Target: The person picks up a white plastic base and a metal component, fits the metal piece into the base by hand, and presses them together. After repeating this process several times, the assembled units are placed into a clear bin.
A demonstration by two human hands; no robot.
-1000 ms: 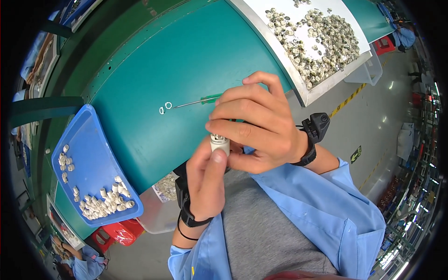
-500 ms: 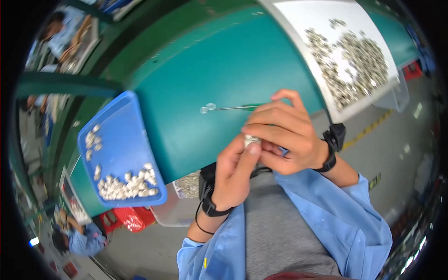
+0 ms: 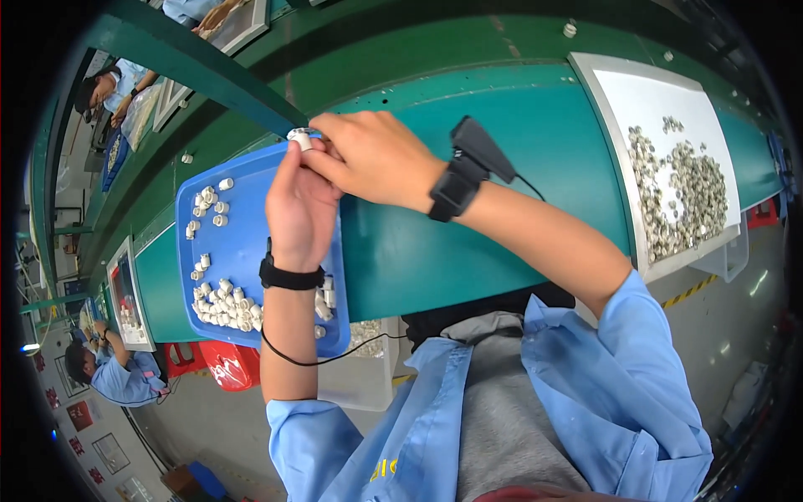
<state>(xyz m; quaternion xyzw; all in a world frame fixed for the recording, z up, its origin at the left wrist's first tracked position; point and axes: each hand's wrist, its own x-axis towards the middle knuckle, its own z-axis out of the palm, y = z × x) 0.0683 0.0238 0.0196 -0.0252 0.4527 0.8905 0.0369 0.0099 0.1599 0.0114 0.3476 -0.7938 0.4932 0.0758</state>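
Plainly, you had a small white cylinder (image 3: pixel 302 140) pinched between the thumb and fingers of your left hand (image 3: pixel 304 219), up at the far edge of the blue tray (image 3: pixel 249 243). Your right hand (image 3: pixel 381 159) was bent in over it, thumb and forefinger right at the cylinder; whether those fingers gripped it or only touched it, you couldn't tell. Your left forearm crossed above the tray and hid part of it. White pieces (image 3: pixel 226 308) lay heaped at the tray's near end, with several more scattered along its left side. To your right, well apart from your hands, a white board with a metal frame (image 3: pixel 615 134) carried a spread of small metal bits (image 3: pixel 690 197) on the green table (image 3: pixel 485 251). A red bag (image 3: pixel 232 366) sat below the tray.
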